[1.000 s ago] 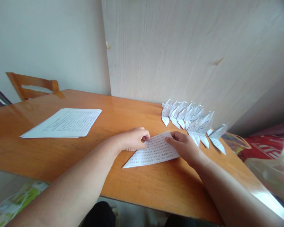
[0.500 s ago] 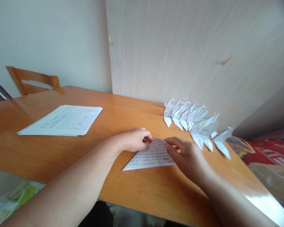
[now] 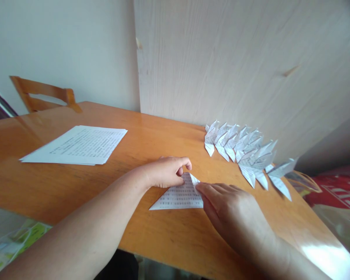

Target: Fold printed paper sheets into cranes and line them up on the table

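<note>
A printed sheet of paper [image 3: 181,197], folded to a triangular shape, lies flat on the table with its point away from me. My left hand [image 3: 170,171] is at its upper left side, fingers curled, the thumb on the paper near the point and holding it down. My right hand [image 3: 227,204] lies over the right side with its fingers stretched out and together, fingertips pressing on a folded-over strip of the edge. The right corner of the paper is hidden under this hand.
Several folded paper pieces [image 3: 247,147] stand in rows at the back right. A stack of printed sheets [image 3: 78,146] lies on the wooden table [image 3: 151,132] at the left. Behind are a wooden chair [image 3: 45,89] and a board wall [image 3: 221,58]; red bags [image 3: 338,190] are at the right.
My right hand has gone from pinching the paper's upper right edge to lying flatter on it, and that edge is now folded inward. My left hand stays near the point, its index finger more extended.
</note>
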Available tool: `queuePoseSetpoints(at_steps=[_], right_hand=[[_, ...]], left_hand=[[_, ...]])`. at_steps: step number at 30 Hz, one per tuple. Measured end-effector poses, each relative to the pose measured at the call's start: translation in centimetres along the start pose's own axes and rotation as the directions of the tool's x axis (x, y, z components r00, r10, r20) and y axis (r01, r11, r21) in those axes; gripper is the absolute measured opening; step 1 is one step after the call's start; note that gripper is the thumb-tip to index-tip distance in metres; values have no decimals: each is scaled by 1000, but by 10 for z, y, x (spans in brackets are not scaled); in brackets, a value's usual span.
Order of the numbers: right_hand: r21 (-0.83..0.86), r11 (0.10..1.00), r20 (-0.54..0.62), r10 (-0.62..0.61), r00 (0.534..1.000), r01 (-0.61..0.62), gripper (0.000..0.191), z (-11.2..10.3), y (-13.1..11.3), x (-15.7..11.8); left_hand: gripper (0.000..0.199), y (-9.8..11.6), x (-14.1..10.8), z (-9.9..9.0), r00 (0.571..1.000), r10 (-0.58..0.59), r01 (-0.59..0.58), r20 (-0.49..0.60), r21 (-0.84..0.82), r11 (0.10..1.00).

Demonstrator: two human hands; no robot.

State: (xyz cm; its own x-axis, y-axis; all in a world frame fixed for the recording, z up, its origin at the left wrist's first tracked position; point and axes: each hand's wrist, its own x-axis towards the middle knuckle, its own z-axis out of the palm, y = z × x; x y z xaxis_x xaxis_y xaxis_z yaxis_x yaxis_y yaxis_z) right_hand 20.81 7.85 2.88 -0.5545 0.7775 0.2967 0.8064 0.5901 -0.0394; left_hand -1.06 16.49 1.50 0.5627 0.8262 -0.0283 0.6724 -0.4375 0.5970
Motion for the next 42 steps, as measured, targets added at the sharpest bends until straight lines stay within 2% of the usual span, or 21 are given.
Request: queuePoseSetpoints(at_steps=[8, 16, 42], right_hand=[[-17, 999, 25, -38, 999, 39, 27, 1, -3, -3], [-23, 998, 35, -50, 998, 51, 28, 1, -3, -4], [-75, 995, 146, -53, 988, 65, 17, 4, -8, -6]], left_hand=[[26, 4, 0, -4, 999, 33, -31, -13, 138, 990], [27, 4, -2, -6, 1000, 19, -19, 2, 172, 985], [31, 5, -1, -6, 1000, -22, 20, 15, 144, 989]])
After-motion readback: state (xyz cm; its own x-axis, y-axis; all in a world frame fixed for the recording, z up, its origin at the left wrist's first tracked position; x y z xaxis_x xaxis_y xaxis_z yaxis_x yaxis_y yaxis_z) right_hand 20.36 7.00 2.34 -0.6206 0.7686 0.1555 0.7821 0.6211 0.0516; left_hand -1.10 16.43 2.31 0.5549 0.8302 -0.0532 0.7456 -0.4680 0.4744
